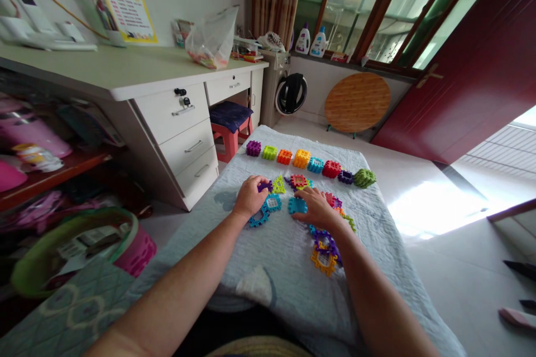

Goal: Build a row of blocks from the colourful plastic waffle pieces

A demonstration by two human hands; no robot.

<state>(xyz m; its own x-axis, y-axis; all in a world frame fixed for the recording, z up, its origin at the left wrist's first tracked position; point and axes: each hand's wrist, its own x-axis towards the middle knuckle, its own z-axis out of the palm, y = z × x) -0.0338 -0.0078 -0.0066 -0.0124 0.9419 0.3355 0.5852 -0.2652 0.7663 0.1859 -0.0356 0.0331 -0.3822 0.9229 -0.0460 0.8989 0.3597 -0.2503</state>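
Note:
On a light quilted cloth point(276, 251) lies a heap of flat, toothed plastic tiles point(322, 245) in several colours. My left hand point(249, 195) is curled on a purple tile point(265, 184), with blue tiles point(268, 207) just under it. My right hand point(315, 206) lies flat, fingers spread, over the loose tiles, touching a blue one point(296, 205) and close to a red one point(298, 180). Behind the hands stands a row of built cubes point(310, 164), from purple on the left to green point(364, 178) on the right.
A white desk with drawers point(184, 117) stands at the left, a plastic bag point(211, 39) on top and a pink stool point(228, 134) under it. A green and pink basket point(75, 245) sits at lower left. A round wooden tabletop point(357, 102) leans on the far wall.

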